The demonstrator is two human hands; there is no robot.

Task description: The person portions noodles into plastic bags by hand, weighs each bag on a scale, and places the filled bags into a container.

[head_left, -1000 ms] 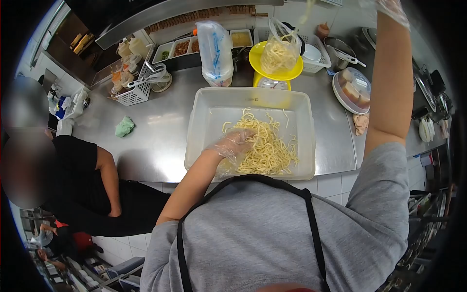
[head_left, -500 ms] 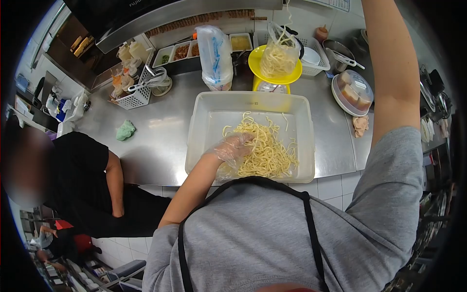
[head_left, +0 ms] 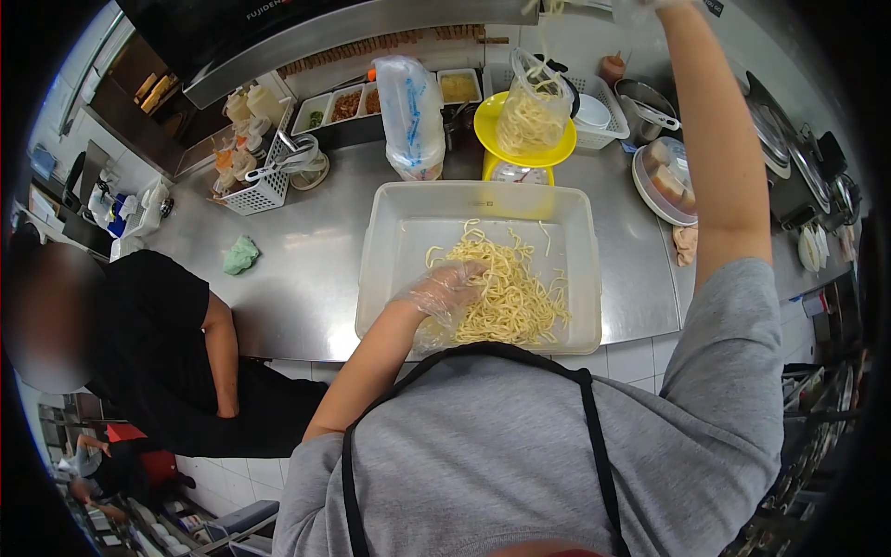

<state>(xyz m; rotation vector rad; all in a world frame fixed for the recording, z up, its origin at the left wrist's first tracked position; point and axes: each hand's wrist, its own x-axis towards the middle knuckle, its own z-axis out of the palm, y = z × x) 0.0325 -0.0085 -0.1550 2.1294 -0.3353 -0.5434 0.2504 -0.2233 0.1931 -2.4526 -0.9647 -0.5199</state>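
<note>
Wearing a clear plastic glove, my left hand (head_left: 444,290) rests in the noodle pile (head_left: 510,297) inside a translucent tub (head_left: 575,251); its fingertips are hidden among the strands. My right hand (head_left: 647,9), also gloved, is raised at the top edge, partly cut off and blurred. Noodle strands (head_left: 549,28) hang near the top, to the left of that hand. Below them, an open plastic bag of noodles (head_left: 531,125) sits on the yellow plate (head_left: 486,119) of a scale (head_left: 518,174).
A plastic-wrapped bundle (head_left: 411,116) stands left of the scale. A basket of bottles (head_left: 264,195) and a green cloth (head_left: 240,255) lie further left. At right is a lidded container (head_left: 661,181). A person in black (head_left: 167,325) is at left.
My raised right arm has swung left, and the right hand shows again at the top edge. The view has shifted slightly. My left hand stays in the noodles.
</note>
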